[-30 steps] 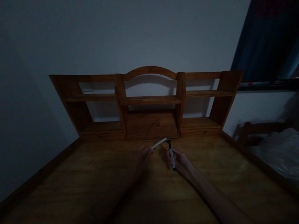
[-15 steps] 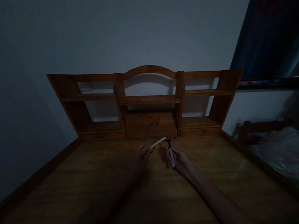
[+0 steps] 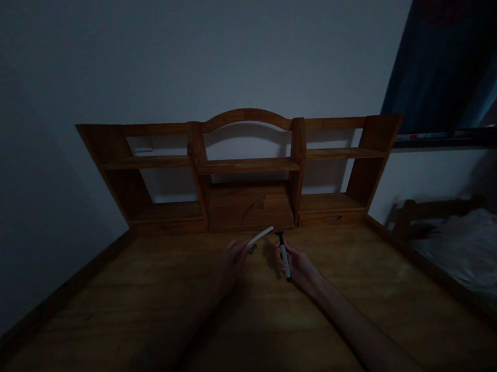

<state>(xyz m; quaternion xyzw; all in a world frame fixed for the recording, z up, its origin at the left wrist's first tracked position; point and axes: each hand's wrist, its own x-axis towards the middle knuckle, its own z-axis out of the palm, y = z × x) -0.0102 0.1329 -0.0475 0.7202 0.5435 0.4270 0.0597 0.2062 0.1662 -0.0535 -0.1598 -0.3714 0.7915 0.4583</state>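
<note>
My left hand [image 3: 232,260] is closed around the lower end of a pale, slim, slightly curved stick [image 3: 261,234], whose free end points up and to the right. The stick's exact kind is too dim to make out. In my right hand [image 3: 298,263] is a razor [image 3: 284,256] with a grey and black handle, held upright with its dark T-shaped head on top. A small gap separates the stick's tip from that head. Just beside my left fingertips, a small dark green thing [image 3: 253,248] appears to lie on the wooden desk [image 3: 260,328].
A wooden shelf unit [image 3: 247,164] stands along the back of the desk against a pale wall [image 3: 229,50]. Raised edges run down both sides of the desk. To the right are a bed with rumpled bedding [image 3: 464,249] and a dark curtain [image 3: 440,50]. The room is dim.
The stick has shifted slightly left, and its tip sits a little farther from the razor head. More of the small green thing shows. My right hand has barely moved.
</note>
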